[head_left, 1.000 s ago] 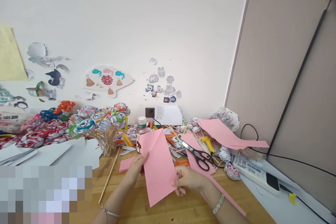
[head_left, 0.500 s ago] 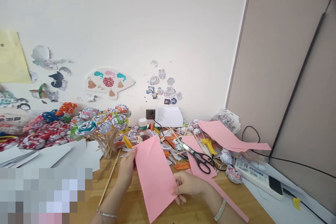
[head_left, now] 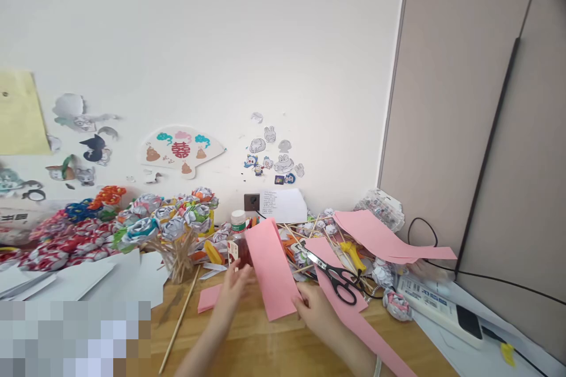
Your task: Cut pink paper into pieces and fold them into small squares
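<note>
A sheet of pink paper (head_left: 273, 274), folded over lengthwise, stands tilted above the table. My right hand (head_left: 313, 306) pinches its lower right corner. Just left of the sheet, my left hand (head_left: 235, 287) is off the paper with its fingers apart. Behind that hand, a small pink piece of paper (head_left: 209, 299) lies on the wood. Black-handled scissors (head_left: 338, 277) rest on another pink sheet (head_left: 325, 250) to the right. A long pink strip (head_left: 380, 341) runs past my right forearm.
A bunch of paper flowers (head_left: 172, 221) on sticks stands at the left, behind white sheets (head_left: 128, 277). A jar (head_left: 237, 227) is at the back. Further right are a large pink sheet (head_left: 380, 235), a yellow-handled tool (head_left: 352, 256) and a white power strip (head_left: 435, 309). One stick (head_left: 179, 321) lies at left.
The pink sheet has been folded lengthwise and looks narrower. My left hand has let go of its edge and opened, while my right hand keeps the corner. The camera view has tilted up slightly.
</note>
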### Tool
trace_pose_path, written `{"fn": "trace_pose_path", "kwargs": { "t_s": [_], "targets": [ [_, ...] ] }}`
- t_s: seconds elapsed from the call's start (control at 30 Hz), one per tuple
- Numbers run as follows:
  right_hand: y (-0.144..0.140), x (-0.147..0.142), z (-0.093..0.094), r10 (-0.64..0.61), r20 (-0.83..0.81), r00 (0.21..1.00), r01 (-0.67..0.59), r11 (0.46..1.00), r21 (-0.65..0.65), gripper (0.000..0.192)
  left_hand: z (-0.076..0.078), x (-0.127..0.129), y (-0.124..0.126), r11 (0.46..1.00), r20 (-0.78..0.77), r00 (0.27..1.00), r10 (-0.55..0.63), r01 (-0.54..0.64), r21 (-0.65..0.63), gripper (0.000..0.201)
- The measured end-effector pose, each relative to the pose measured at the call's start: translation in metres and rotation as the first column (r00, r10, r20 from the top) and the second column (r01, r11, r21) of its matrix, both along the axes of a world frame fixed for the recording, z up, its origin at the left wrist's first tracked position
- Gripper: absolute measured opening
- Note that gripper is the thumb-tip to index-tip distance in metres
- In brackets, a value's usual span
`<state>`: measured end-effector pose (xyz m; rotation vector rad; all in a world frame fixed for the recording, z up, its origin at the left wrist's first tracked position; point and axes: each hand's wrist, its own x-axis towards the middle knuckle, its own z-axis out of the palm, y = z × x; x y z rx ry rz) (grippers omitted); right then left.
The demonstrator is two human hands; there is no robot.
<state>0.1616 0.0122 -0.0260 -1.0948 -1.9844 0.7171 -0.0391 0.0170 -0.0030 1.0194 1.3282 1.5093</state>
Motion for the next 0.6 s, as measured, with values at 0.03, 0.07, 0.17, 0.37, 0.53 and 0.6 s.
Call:
{"fn": "trace_pose_path", "kwargs": {
  "t_s": [0.03, 0.07, 0.17, 0.37, 0.53, 0.6],
  "targets": [
    [-0.002, -0.003, -0.001, -0.06, 0.055, 0.997, 0.054, 0.994, 0.095, 0.013, -0.006, 0.009, 0.001, 0.999, -0.018, 0.999, -0.038, 0.038, 0.018, 0.087],
    [-0.004, -0.006, -0.002, -0.105, 0.103, 0.989, 0.086, 0.982, 0.17, 0.014, -0.012, 0.018, 0.001, 0.996, -0.023, 0.997, -0.068, 0.07, 0.062, 0.098],
    [-0.014, -0.013, -0.002, -0.112, 0.184, 0.977, 0.055, 0.956, 0.289, 0.015, -0.022, 0.037, -0.003, 0.986, -0.021, 0.994, -0.111, 0.113, 0.122, 0.111],
    [-0.038, -0.016, 0.015, 0.043, 0.246, 0.968, -0.117, 0.949, 0.295, 0.021, -0.012, 0.044, -0.018, 0.981, -0.196, 0.976, -0.097, 0.127, 0.145, 0.088],
    [-0.041, -0.014, 0.016, 0.028, 0.293, 0.956, -0.089, 0.976, 0.198, 0.043, -0.009, 0.045, -0.023, 0.971, -0.235, 0.967, -0.103, 0.149, 0.188, 0.076],
    [-0.039, -0.015, 0.013, -0.026, 0.322, 0.946, -0.031, 0.984, 0.174, 0.059, -0.011, 0.045, -0.024, 0.969, -0.225, 0.967, -0.122, 0.165, 0.182, 0.071]
  ]
}}
